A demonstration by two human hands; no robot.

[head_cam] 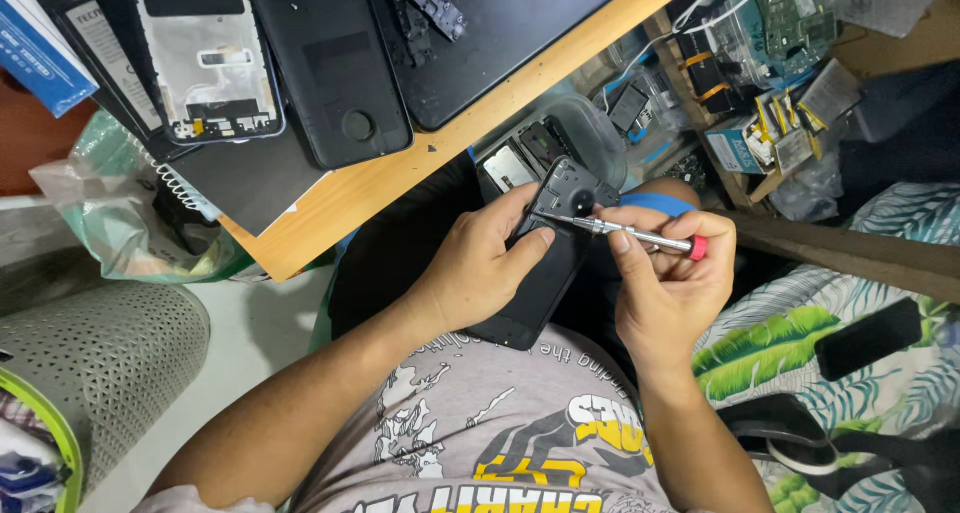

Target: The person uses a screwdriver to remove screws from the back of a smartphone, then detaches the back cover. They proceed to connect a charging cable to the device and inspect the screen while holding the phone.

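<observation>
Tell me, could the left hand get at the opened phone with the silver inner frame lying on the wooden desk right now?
Probably not at once. The left hand is wrapped around the black phone body over the lap, and the opened phone with the silver inner frame lies well up the wooden desk. Nothing blocks the way.

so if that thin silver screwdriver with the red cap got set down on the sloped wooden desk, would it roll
Probably. The thin silver screwdriver with the red cap has a round, slender shaft, pinched in the right hand. It looks light and stiff. The wooden desk edge is close, so it might drop off.

Both hands raised, fingers curled: left, right.
</observation>
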